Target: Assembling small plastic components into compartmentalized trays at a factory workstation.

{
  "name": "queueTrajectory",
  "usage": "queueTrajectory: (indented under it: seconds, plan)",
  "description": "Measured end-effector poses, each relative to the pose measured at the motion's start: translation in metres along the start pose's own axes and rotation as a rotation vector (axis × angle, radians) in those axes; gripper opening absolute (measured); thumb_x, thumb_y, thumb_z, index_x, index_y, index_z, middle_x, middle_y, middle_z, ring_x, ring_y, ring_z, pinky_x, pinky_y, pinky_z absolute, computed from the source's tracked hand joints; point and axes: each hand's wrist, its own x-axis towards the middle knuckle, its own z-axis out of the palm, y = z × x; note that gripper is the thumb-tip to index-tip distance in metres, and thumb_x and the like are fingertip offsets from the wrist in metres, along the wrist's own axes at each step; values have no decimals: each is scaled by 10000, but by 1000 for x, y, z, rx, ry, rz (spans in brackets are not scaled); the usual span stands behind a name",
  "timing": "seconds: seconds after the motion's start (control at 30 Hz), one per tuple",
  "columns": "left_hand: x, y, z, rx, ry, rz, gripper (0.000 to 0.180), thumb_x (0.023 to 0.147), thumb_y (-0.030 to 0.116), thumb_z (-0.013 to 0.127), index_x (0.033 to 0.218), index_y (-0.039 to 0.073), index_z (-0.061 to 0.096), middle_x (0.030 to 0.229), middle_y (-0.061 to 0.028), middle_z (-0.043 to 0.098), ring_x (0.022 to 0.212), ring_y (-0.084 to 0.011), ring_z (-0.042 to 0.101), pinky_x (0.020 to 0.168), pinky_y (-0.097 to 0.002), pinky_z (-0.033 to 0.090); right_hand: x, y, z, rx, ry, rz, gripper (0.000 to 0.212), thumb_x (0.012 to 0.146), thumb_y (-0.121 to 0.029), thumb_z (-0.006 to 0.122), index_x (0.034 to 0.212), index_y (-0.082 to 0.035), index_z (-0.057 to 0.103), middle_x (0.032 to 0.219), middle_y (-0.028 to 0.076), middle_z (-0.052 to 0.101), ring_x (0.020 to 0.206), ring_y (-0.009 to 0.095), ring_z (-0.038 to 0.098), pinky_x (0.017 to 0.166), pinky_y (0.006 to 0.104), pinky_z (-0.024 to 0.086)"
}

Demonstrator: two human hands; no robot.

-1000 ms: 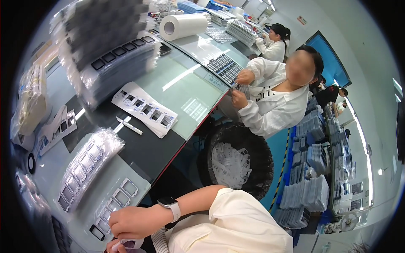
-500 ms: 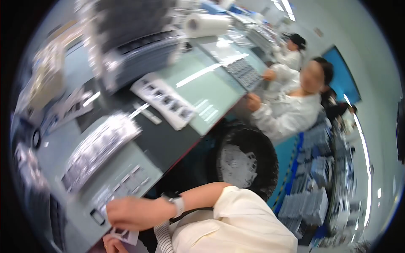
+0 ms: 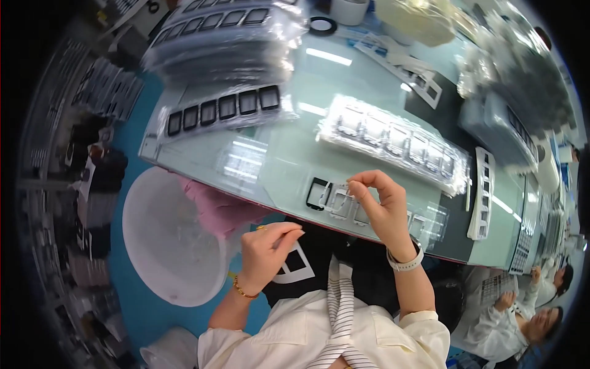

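Observation:
My left hand (image 3: 263,257) is over my lap at the table's front edge, thumb and forefinger pressed together; anything between them is too small to make out. Beside and partly behind it is a white sheet with rectangular cut-outs (image 3: 296,269); whether the hand holds it, I cannot tell. My right hand (image 3: 386,209) pinches thumb and forefinger just above a row of small rectangular frames on the glass tabletop. What its fingertips hold is unclear. At the row's left end lies a black-rimmed frame (image 3: 318,194), and next to it a clear, pale-edged frame (image 3: 340,202).
A plastic-wrapped tray of pale frames (image 3: 393,142) lies beyond my right hand. Farther left are a tray of black frames (image 3: 224,111) and a tall wrapped stack (image 3: 221,52). A white bin (image 3: 175,246) with pink cloth (image 3: 224,206) stands left. Co-workers sit at right.
The view has swung round toward the table. My right hand has gone from beside the white sheet near my left hand to the row of frames; the hands are now apart.

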Motion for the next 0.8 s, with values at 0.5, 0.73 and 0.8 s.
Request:
queueTrajectory:
  seconds: [0.5, 0.73, 0.8]
  plan:
    - [18, -13, 7, 226, -21, 214, 240, 872, 96, 818, 1107, 144, 820, 619, -28, 555, 494, -203, 536, 483, -350, 407, 6, 10, 30, -221, -18, 59, 119, 983, -67, 721, 1037, 39, 725, 897, 41, 746, 847, 96, 649, 798, 257, 517]
    - [19, -14, 9, 224, -33, 219, 253, 874, 89, 810, 1120, 149, 819, 618, -28, 558, 495, -205, 545, 485, -352, 414, 5, 10, 31, -243, -8, 46, 108, 983, -59, 719, 1033, 36, 725, 901, 46, 754, 847, 99, 655, 797, 255, 521]
    - [20, -12, 7, 219, -37, 212, 253, 873, 87, 811, 1120, 146, 819, 619, -30, 563, 497, -205, 550, 485, -352, 415, 5, 12, 31, -243, -9, 46, 106, 983, -58, 719, 1031, 36, 724, 904, 46, 754, 847, 101, 657, 796, 256, 522]
